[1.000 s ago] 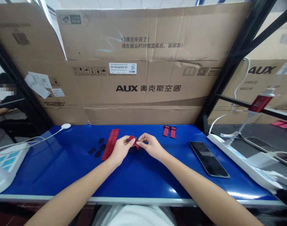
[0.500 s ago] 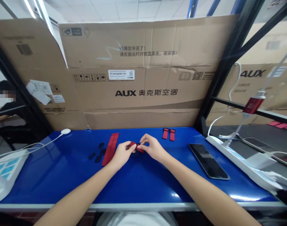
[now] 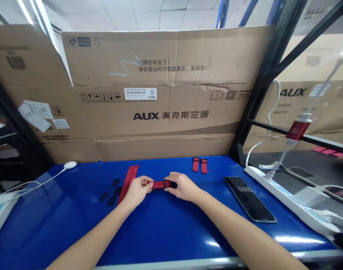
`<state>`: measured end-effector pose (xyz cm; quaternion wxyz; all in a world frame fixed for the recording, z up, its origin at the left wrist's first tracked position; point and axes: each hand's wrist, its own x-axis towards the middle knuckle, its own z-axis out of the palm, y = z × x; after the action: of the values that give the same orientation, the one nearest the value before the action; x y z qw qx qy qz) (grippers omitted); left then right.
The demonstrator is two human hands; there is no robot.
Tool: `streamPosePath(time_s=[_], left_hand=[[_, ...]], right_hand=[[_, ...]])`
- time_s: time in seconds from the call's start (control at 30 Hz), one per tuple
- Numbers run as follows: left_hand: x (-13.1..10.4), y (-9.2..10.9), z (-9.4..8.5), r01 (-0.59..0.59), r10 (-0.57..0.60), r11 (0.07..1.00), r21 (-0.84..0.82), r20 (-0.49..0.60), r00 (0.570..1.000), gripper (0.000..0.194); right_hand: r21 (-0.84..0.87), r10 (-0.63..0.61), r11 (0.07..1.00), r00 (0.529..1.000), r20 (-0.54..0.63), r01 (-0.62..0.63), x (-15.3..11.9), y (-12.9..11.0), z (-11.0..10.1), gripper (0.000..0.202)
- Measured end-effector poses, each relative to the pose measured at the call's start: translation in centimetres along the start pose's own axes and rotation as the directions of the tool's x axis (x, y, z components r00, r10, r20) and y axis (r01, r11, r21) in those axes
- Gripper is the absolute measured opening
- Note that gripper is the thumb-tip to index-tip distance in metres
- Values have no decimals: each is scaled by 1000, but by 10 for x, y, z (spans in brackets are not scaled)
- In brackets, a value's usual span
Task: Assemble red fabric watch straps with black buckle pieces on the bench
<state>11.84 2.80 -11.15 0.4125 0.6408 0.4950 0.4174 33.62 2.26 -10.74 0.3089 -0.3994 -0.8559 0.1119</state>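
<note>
A short red strap (image 3: 158, 185) is stretched between my two hands above the blue table (image 3: 171, 232). My left hand (image 3: 140, 189) pinches its left end between thumb and fingers. A black buckle (image 3: 167, 184) sits on the strap's right part, where my right hand (image 3: 180, 185) grips it with thumb and fingers. Left of my left hand lie long red straps (image 3: 128, 182), partly covered by it. Beside them are several loose black buckles (image 3: 115, 182). Two short red straps with black buckles (image 3: 200, 165) lie at the table's back.
A black phone (image 3: 250, 198) lies on the right, beside a white power strip (image 3: 289, 198) with cables. A white round cable end (image 3: 70, 165) rests at the back left. Behind the table stands a large cardboard sheet (image 3: 171, 131) between dark metal posts.
The red strap, bunched between my fingers before, is now drawn out straight, with my hands a little further apart. The camera view has shifted slightly.
</note>
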Motion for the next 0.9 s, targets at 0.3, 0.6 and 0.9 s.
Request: streamPosePath(time_s=[0.3,0.6,0.9], left_hand=[[-22,3,-8,-527,408,679,511,334,850,33],[-22,-5,-1,-499,239,560,661,448,861,48],[-12,-19,-2,-257,177,544,799,190,966,66]], right_hand=[[-49,351,935,936,-2,-350,-10,35,-6,53],[-160,272,957,941,202,-242,-20,6,-4,63],[-240,219,954,966,138,-182,-20,0,15,81]])
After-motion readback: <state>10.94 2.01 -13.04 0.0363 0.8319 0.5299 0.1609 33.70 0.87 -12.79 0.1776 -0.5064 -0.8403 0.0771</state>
